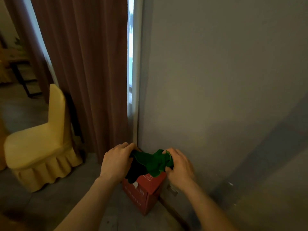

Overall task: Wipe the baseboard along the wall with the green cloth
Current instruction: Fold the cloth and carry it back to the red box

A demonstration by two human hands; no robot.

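The fingers of the left hand (pixel 116 160) are curled shut around one end of the green cloth (pixel 152 162), and the fingers of the right hand (pixel 179 164) are pinched closed on the other end, so the cloth hangs bunched between them. Both sets of fingertips are buried in the folds and I cannot see them. A darker flap of the cloth droops on the left side, down over the top of a red cardboard box (pixel 144 193) that stands on the floor directly under the hands, just beside the wall (pixel 225 80). White print on the box is too blurred to read.

The brown baseboard (pixel 173 210) runs along the foot of the wall near the right of the box; its far stretch is hidden behind the box and hands, and the cloth is held above it, not touching. Something small and pale on the wall just above the baseboard is unclear. To the left hang brown curtains (pixel 86 72) with a bright slit of window (pixel 130 64) beside them, and a chair in a yellow cover (pixel 40 144) stands nearer left, blurred. A dark table (pixel 20 70) at the far left is dim and cut off.
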